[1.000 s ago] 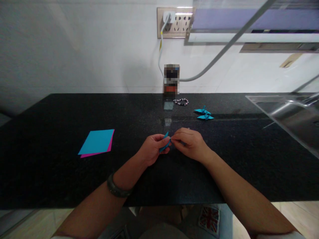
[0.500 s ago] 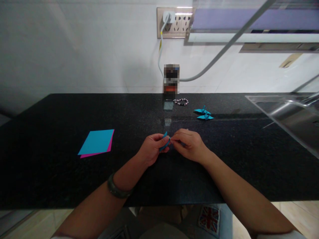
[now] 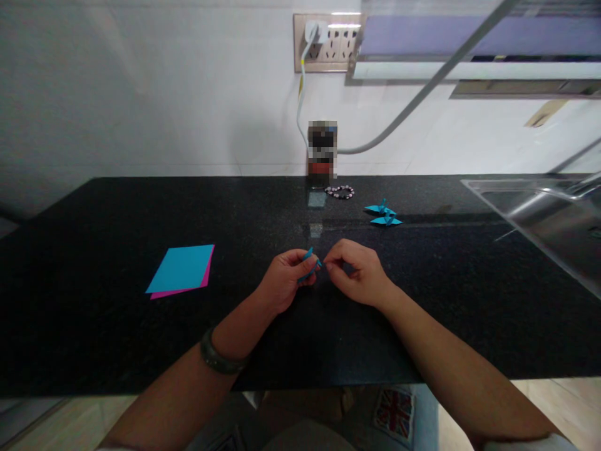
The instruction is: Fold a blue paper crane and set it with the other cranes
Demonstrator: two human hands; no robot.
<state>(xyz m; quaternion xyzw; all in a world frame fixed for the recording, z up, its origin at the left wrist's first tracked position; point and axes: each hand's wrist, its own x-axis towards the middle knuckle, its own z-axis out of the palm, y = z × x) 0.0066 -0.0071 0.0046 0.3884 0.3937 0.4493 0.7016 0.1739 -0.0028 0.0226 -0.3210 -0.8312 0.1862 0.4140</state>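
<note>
– On the left?
– Blue sheet (image 3: 181, 268) over a pink sheet (image 3: 206, 277), flat on the worktop (image 3: 94, 326).
– In the left hand (image 3: 292, 272)?
– Small folded blue paper (image 3: 308, 254), held tight between thumb and fingers, long way slanting forward and right.
– And the right hand (image 3: 362, 269)?
– Just right of that paper, with fingertips pinched together, nothing seen in them.
– Further right?
– Two blue paper birds (image 3: 387, 220), then a metal sink (image 3: 539, 210). Can't tell about the inside.
</note>
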